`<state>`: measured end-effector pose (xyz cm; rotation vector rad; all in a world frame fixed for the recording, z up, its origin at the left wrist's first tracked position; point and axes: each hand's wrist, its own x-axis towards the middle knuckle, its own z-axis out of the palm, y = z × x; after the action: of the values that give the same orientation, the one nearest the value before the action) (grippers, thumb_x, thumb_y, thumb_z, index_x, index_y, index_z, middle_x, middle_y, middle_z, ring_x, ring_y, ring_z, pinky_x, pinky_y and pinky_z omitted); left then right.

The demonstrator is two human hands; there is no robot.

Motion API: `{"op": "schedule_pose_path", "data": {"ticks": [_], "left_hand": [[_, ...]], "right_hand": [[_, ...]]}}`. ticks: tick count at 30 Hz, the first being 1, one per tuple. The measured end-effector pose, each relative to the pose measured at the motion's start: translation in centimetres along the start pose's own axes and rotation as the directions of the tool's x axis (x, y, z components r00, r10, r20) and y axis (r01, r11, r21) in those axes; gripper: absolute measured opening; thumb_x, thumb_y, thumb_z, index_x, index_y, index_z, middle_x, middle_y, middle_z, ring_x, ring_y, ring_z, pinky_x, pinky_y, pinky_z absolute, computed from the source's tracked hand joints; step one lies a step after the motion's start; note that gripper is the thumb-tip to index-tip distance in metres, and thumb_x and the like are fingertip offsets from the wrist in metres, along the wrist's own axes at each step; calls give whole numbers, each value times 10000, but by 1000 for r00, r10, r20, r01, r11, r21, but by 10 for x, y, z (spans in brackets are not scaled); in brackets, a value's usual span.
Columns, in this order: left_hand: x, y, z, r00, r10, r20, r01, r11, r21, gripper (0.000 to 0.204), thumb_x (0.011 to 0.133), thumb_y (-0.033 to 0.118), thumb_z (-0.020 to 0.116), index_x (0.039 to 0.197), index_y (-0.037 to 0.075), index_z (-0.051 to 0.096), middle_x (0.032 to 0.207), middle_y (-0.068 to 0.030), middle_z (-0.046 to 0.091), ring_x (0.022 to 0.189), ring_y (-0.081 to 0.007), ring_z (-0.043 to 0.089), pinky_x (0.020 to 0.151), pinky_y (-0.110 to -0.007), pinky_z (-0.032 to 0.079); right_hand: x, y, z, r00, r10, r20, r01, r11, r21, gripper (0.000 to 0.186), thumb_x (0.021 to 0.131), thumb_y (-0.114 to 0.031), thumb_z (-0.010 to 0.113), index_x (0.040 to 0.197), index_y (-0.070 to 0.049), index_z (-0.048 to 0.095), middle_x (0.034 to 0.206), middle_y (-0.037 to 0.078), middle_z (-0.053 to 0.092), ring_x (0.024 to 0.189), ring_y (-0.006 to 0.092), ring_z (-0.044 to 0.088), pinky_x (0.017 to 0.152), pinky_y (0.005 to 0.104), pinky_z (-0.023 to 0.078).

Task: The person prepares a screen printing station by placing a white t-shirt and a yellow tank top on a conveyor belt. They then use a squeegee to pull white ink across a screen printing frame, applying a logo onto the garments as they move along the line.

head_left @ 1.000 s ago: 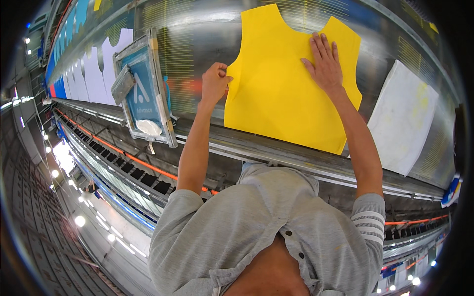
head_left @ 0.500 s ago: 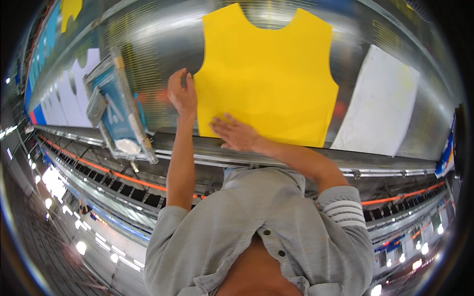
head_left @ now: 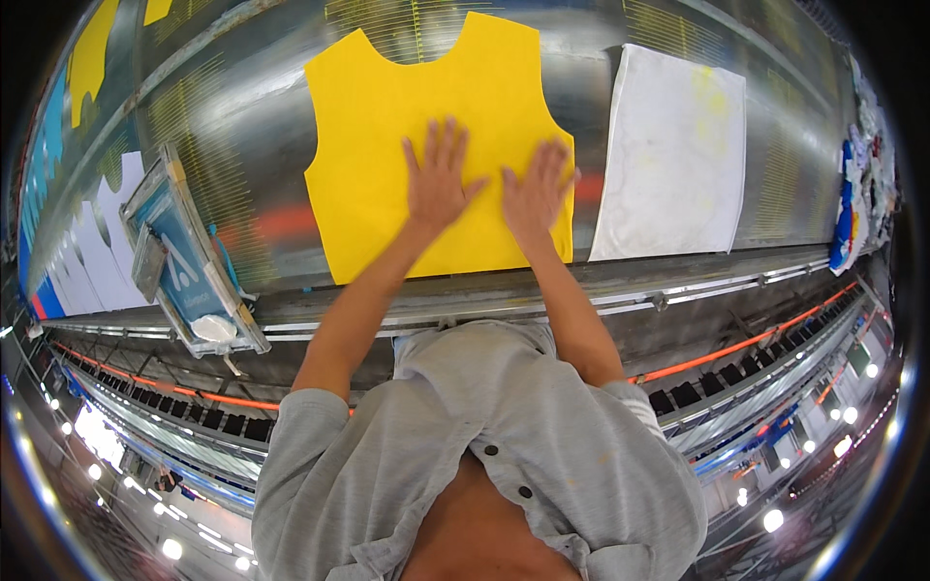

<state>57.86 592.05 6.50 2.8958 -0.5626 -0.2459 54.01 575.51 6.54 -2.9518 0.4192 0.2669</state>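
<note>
Fabric (head_left: 489, 136), smooth, yellow and round-necked, lies flat at the near edge of the metal table (head_left: 584, 107). Left hand (head_left: 441, 192) and right hand (head_left: 533, 201) lie palm-down on it, fingers spread, thumbs inward.

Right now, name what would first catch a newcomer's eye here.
Bright yellow fabric lies at the upper centre, with the left hand and right hand spread over it. To the fabric's right lies a yellow-stained white cloth; to the fabric's left, a blue framed panel.
</note>
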Motion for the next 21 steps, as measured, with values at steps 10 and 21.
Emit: {"op": "schedule_pose_path", "data": {"ticks": [10,21], "left_hand": [[-164,26,-19,994,109,0,-104,944,-313,595,918,447,547,1410,130,438,1525,-116,318,1451,-301,209,1146,-585,132],[-289,-324,-167,138,-952,272,-383,-304,-872,195,879,188,677,930,16,599,807,-83,605,810,-230,624,746,-364,543]], "right_hand": [[-96,53,7,966,-170,-195,142,978,-152,812,969,-492,421,1498,53,135,1585,211,106,1472,342,87,1182,468,75],[-81,-27,-14,986,-93,-139,155,817,555,434,987,-286,520,1292,24,532,1321,228,542,1240,364,503,1035,459,381]]}}
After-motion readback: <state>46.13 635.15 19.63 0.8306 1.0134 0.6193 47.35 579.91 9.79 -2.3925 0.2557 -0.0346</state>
